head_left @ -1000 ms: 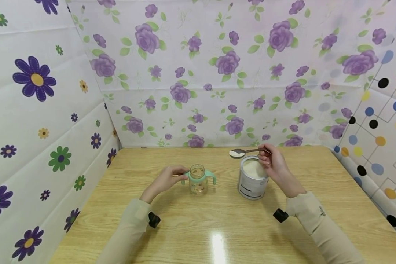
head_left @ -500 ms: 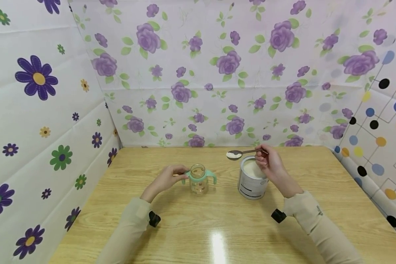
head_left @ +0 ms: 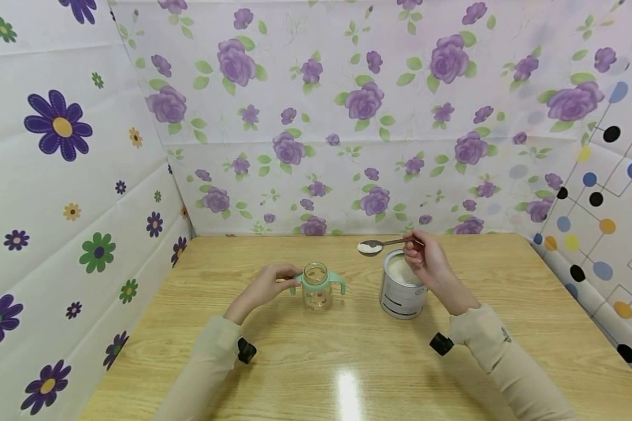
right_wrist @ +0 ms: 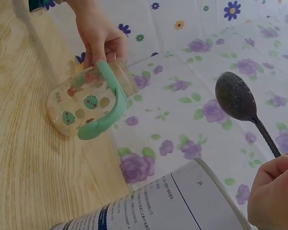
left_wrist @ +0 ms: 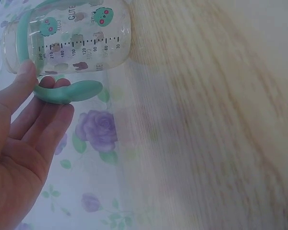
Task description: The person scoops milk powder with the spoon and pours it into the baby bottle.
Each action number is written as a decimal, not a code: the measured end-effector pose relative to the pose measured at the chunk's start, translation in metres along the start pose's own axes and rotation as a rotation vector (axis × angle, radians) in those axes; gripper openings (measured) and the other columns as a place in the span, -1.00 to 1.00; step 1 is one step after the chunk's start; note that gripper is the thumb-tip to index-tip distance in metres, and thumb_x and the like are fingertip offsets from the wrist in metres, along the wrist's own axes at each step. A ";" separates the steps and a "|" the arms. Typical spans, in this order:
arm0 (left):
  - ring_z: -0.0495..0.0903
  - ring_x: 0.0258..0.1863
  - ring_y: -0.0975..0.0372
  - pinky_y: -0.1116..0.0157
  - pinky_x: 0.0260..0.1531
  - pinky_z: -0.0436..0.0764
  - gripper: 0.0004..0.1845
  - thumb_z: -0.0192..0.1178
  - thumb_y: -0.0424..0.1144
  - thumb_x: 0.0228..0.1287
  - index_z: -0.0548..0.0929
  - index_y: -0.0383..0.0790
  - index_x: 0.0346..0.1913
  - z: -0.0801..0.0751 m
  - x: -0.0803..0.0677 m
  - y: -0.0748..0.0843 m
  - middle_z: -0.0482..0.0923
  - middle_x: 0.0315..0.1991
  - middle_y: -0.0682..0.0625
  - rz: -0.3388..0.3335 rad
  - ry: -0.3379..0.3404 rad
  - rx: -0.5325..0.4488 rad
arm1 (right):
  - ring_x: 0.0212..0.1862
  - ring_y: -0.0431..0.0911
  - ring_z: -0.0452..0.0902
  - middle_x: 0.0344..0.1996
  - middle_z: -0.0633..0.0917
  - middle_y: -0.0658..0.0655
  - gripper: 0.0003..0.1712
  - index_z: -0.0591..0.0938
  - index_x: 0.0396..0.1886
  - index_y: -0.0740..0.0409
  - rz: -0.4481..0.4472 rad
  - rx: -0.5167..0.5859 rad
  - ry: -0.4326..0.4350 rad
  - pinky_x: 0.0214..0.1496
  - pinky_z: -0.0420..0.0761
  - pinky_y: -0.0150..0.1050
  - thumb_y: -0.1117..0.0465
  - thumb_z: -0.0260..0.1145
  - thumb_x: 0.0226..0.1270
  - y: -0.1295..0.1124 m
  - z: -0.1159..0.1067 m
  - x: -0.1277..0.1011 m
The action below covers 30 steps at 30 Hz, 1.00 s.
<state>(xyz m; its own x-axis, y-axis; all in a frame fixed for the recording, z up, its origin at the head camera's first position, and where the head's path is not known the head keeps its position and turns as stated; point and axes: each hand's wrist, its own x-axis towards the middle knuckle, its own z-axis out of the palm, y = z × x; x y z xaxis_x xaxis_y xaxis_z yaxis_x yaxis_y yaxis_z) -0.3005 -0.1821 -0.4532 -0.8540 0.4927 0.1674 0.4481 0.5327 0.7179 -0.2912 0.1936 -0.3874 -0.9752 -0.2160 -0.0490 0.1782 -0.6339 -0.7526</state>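
Bottle [head_left: 316, 286] on seemingly glossy table [head_left: 347, 362]

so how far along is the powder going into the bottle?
Done: a scoop is out of the open tin, powder heaped on the spoon. In hand: right hand holds the spoon between tin and bottle; left hand grips the bottle handle. Left: tip it in.

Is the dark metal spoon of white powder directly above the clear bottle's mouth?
No, the dark metal spoon hangs beside the silver tin, right of the clear bottle.
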 end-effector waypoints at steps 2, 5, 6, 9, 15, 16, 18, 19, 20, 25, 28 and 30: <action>0.64 0.01 0.08 0.17 0.02 0.66 -0.65 0.24 -0.18 0.31 0.65 -0.19 0.11 0.000 0.000 -0.001 0.65 0.03 -0.10 0.005 0.001 0.001 | -0.66 -0.30 0.24 -0.66 0.50 -0.03 -0.48 0.58 -0.46 0.20 -0.001 0.001 -0.013 -0.70 0.17 -0.56 0.22 -0.24 0.60 0.001 -0.001 0.001; 0.65 0.00 0.09 0.18 0.01 0.66 -0.65 0.24 -0.18 0.30 0.65 -0.19 0.11 0.001 0.000 -0.001 0.66 0.02 -0.10 0.010 0.004 0.004 | -0.67 -0.30 0.27 -0.66 0.51 -0.04 -0.49 0.59 -0.46 0.19 -0.002 0.010 -0.028 -0.72 0.20 -0.56 0.21 -0.22 0.60 0.002 -0.001 0.002; 0.65 0.00 0.09 0.18 0.01 0.66 -0.65 0.24 -0.19 0.30 0.65 -0.19 0.11 0.000 0.000 -0.001 0.66 0.03 -0.10 0.010 0.005 0.004 | -0.66 -0.30 0.27 -0.65 0.51 -0.03 -0.49 0.60 -0.45 0.20 0.001 0.019 -0.040 -0.72 0.20 -0.56 0.22 -0.22 0.60 0.002 -0.001 0.002; 0.65 0.01 0.08 0.19 0.01 0.66 -0.66 0.24 -0.20 0.30 0.65 -0.20 0.11 0.000 0.000 0.000 0.66 0.02 -0.10 0.011 0.006 0.006 | -0.66 -0.31 0.28 -0.65 0.52 -0.04 -0.49 0.60 -0.44 0.20 -0.004 0.026 -0.058 -0.72 0.22 -0.56 0.21 -0.22 0.60 0.003 -0.001 0.003; 0.65 0.00 0.08 0.19 0.01 0.66 -0.66 0.24 -0.22 0.30 0.65 -0.20 0.11 -0.001 0.000 0.000 0.67 0.01 -0.10 0.016 0.003 0.010 | -0.64 -0.31 0.28 -0.65 0.53 -0.04 -0.48 0.59 -0.42 0.19 -0.021 0.007 -0.092 -0.70 0.23 -0.57 0.21 -0.26 0.62 0.006 0.001 0.004; 0.65 0.01 0.08 0.19 0.01 0.66 -0.66 0.24 -0.22 0.30 0.65 -0.20 0.11 -0.001 0.000 0.000 0.67 0.01 -0.10 0.016 0.002 0.009 | -0.64 -0.31 0.28 -0.65 0.54 -0.04 -0.47 0.59 -0.42 0.19 -0.023 0.001 -0.089 -0.70 0.23 -0.57 0.21 -0.27 0.62 0.006 0.002 0.004; 0.65 0.01 0.08 0.19 0.01 0.66 -0.66 0.24 -0.21 0.30 0.65 -0.20 0.11 -0.001 0.000 -0.001 0.67 0.01 -0.10 0.015 0.002 0.007 | -0.65 -0.31 0.28 -0.66 0.54 -0.04 -0.47 0.59 -0.43 0.19 -0.029 -0.008 -0.067 -0.70 0.22 -0.57 0.21 -0.26 0.62 0.007 0.004 0.005; 0.65 0.01 0.08 0.19 0.00 0.66 -0.66 0.24 -0.21 0.30 0.65 -0.20 0.11 0.000 0.000 -0.001 0.67 0.01 -0.10 0.014 0.001 0.006 | -0.65 -0.31 0.27 -0.66 0.53 -0.04 -0.46 0.59 -0.44 0.19 -0.029 -0.015 -0.054 -0.70 0.21 -0.57 0.20 -0.26 0.62 0.007 0.005 0.005; 0.65 0.01 0.08 0.19 0.00 0.66 -0.65 0.24 -0.20 0.30 0.65 -0.20 0.12 0.000 0.000 -0.001 0.66 0.02 -0.10 0.013 0.000 0.005 | -0.65 -0.31 0.26 -0.67 0.52 -0.05 -0.46 0.59 -0.46 0.18 -0.025 -0.022 -0.039 -0.70 0.20 -0.58 0.20 -0.26 0.62 0.007 0.006 0.005; 0.64 0.01 0.08 0.18 0.01 0.66 -0.65 0.24 -0.18 0.31 0.65 -0.19 0.12 0.000 0.000 -0.001 0.66 0.01 -0.09 0.008 -0.001 0.004 | -0.66 -0.31 0.23 -0.68 0.50 -0.05 -0.46 0.59 -0.48 0.18 -0.009 -0.016 -0.010 -0.71 0.16 -0.58 0.20 -0.24 0.62 0.008 0.008 0.006; 0.64 0.02 0.08 0.18 0.02 0.66 -0.65 0.24 -0.18 0.31 0.65 -0.18 0.12 0.000 0.000 -0.001 0.66 0.02 -0.09 0.003 -0.002 0.006 | -0.66 -0.31 0.23 -0.67 0.50 -0.04 -0.45 0.59 -0.48 0.19 -0.006 -0.005 -0.017 -0.71 0.16 -0.58 0.20 -0.24 0.62 0.009 0.008 0.007; 0.64 0.02 0.08 0.18 0.02 0.66 -0.65 0.23 -0.18 0.31 0.65 -0.18 0.12 0.000 0.000 -0.001 0.66 0.02 -0.09 0.004 -0.002 0.009 | -0.66 -0.30 0.23 -0.67 0.50 -0.04 -0.45 0.60 -0.48 0.19 -0.008 -0.007 -0.019 -0.71 0.17 -0.58 0.20 -0.24 0.62 0.009 0.008 0.007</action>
<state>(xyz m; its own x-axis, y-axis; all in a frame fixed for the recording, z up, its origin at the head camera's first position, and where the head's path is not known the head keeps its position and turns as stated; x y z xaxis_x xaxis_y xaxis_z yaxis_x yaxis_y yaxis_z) -0.3012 -0.1826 -0.4535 -0.8517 0.4961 0.1685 0.4536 0.5373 0.7111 -0.2956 0.1800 -0.3893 -0.9739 -0.2250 -0.0303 0.1693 -0.6307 -0.7574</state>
